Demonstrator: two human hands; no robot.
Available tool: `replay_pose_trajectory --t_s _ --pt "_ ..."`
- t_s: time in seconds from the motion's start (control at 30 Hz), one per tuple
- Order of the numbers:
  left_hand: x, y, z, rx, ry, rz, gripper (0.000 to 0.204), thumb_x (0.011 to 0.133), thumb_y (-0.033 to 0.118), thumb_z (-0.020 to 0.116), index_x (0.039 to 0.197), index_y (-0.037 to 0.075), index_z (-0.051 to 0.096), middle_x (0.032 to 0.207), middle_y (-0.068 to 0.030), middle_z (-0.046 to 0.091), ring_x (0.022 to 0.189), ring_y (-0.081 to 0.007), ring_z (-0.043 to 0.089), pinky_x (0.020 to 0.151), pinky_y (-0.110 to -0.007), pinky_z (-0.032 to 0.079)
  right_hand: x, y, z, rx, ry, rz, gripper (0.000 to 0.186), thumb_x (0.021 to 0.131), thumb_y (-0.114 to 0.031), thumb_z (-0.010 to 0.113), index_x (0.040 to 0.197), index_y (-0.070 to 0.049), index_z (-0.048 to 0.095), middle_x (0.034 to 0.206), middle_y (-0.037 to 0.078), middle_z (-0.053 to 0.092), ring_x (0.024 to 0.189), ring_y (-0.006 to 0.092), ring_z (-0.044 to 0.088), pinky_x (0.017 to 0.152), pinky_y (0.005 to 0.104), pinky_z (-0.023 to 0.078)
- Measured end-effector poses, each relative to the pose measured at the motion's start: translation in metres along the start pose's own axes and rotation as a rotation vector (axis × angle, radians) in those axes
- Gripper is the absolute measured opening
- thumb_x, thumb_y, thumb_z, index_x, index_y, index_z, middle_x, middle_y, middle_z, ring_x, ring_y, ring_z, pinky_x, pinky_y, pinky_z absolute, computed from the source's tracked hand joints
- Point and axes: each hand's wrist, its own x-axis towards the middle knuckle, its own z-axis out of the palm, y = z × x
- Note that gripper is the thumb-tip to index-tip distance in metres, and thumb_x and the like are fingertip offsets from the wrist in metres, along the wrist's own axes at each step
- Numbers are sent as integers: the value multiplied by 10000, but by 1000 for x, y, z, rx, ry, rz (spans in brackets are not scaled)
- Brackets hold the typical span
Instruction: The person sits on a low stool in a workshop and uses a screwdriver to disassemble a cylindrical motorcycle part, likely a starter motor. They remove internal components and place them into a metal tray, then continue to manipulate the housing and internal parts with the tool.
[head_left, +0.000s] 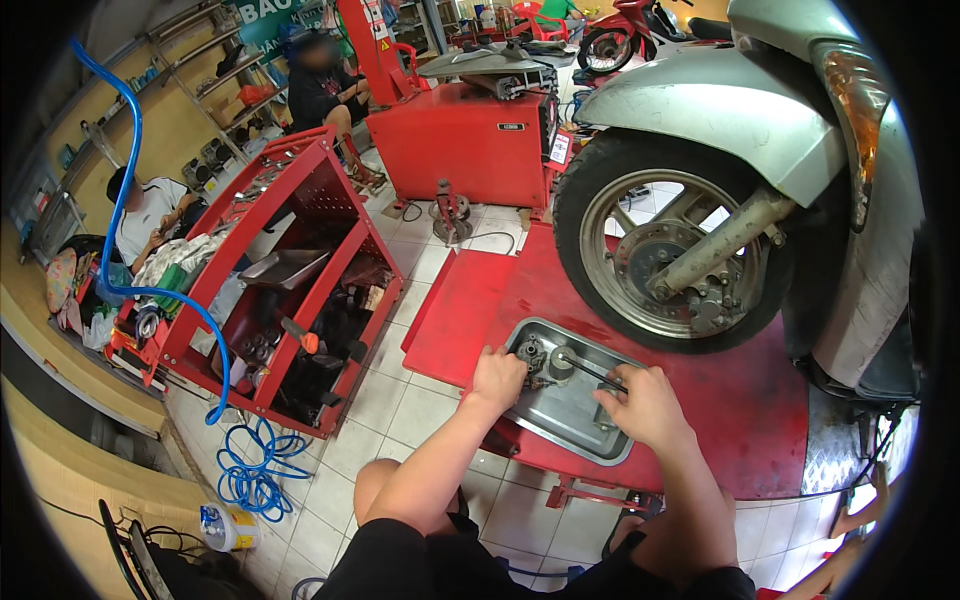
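Over dented steel tray [560, 425]: both hands [497, 378].

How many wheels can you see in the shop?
2. The big scooter front wheel stands on the red lift platform, just beyond the metal tray the hands reach into. Another wheel belongs to a red motorbike far back. More may be hidden.

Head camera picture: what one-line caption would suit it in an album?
Left hand and right hand reach into a metal tray of small parts beside a scooter's front wheel.
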Motion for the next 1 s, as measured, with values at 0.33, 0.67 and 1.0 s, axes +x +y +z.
replay_pose_trajectory --t_s 0.33,0.67,1.0 --pt "-35 4 -64 -615 175 108 393 612 286 857 947 90 794 908 -81 738 948 -278 694 851 -411 544 -6 10 -6 178 -66 45 428 888 -341 752 934 84 718 706 203 688 712 338 710 688 411 543" --pt "-35 30 -73 -901 379 211 374 652 275 871 931 46 774 941 -80 742 911 -277 687 871 -392 503 -5 15 -10 129 124 93 436 937 -347 679 781 60 669 632 216 612 613 387 614 611 442 481" --pt "-27 35 -72 -1012 476 320 357 663 208 878 940 32 737 948 -88 722 932 -299 683 879 -404 504 -5 22 -11 349 175 -100 383 953 -277 654 765 57 658 634 246 560 569 397 574 563 447 438"
